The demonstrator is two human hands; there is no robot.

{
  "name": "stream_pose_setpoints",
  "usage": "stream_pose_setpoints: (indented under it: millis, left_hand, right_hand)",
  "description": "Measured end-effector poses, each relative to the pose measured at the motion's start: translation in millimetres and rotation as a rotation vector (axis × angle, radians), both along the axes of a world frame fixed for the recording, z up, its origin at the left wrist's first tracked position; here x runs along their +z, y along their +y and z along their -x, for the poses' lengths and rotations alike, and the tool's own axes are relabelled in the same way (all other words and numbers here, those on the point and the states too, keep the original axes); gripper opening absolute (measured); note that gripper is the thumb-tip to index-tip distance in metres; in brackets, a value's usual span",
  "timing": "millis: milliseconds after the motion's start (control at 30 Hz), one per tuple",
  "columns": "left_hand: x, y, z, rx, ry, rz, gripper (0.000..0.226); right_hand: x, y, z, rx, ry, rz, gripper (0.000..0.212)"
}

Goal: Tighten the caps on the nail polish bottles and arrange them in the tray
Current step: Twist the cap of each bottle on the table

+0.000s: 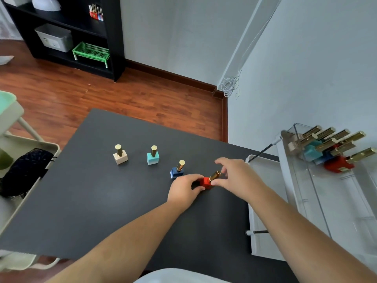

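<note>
Red bottle [206, 182] gripped, three bottles [152, 158] standing

No text, brand, number or sign can be read anywhere. The nail polish bottles [152, 158] on the worktop [102, 201], the red bottle [206, 182] among them, and those in the clear tray [326, 201] show no legible lettering. A small dark mark on the grey bin [54, 37] and the labels of the shelf bottles [96, 12] are too small to make out.

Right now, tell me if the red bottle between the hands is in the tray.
Out: the red bottle sits on the black table, held by the left hand, away from the tray.
</note>
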State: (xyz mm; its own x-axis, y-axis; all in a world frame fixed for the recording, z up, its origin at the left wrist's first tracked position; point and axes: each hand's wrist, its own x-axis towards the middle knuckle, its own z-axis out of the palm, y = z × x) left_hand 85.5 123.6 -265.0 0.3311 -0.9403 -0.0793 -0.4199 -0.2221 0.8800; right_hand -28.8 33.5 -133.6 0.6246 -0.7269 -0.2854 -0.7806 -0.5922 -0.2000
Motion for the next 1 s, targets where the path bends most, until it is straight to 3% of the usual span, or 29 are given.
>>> stream_pose_setpoints:
  millis: [67, 167, 333, 467, 600, 767, 933, 1000]
  left_hand:
    - [0.4, 0.4, 0.2, -0.003, -0.007, 0.007, 0.028]
    - [0.7, 0.4, -0.2, -0.002, -0.007, 0.004, 0.028]
    - [1.8, 0.8, -0.2, -0.002, -0.005, -0.001, 0.029]
    - [2.3, 1.0, 0.4, -0.001, -0.007, -0.003, 0.029]
    - [2.5, 0.9, 0.0, -0.010, -0.025, -0.002, 0.029]
    - [2.8, 1.2, 0.4, 0.001, -0.029, -0.001, 0.029]
    - [3.3, 1.1, 0.3, -0.001, -0.025, -0.004, 0.029]
    - [3.2, 0.8, 0.7, 0.000, -0.021, -0.006, 0.029]
  right_hand:
    - [0.6, -1.0, -0.5, 0.068, -0.021, -0.050, 0.038]
    - [-2.1, -2.5, -3.5, 0.066, 0.001, -0.015, 0.017]
    - [0.2, -4.2, -0.2, 0.046, -0.041, -0.045, 0.030]
    - [-2.2, -3.8, -1.0, 0.034, -0.042, -0.024, 0.017]
    - [-2.9, -2.4, 1.5, -0.028, -0.067, 0.006, 0.037]
    - [-5.1, -0.5, -4.1, 0.075, -0.079, 0.017, 0.011]
    - [-5.9, 1.4, -4.2, 0.045, -0.085, -0.013, 0.034]
    - [-7.3, -0.8, -3.7, 0.076, -0.065, -0.019, 0.026]
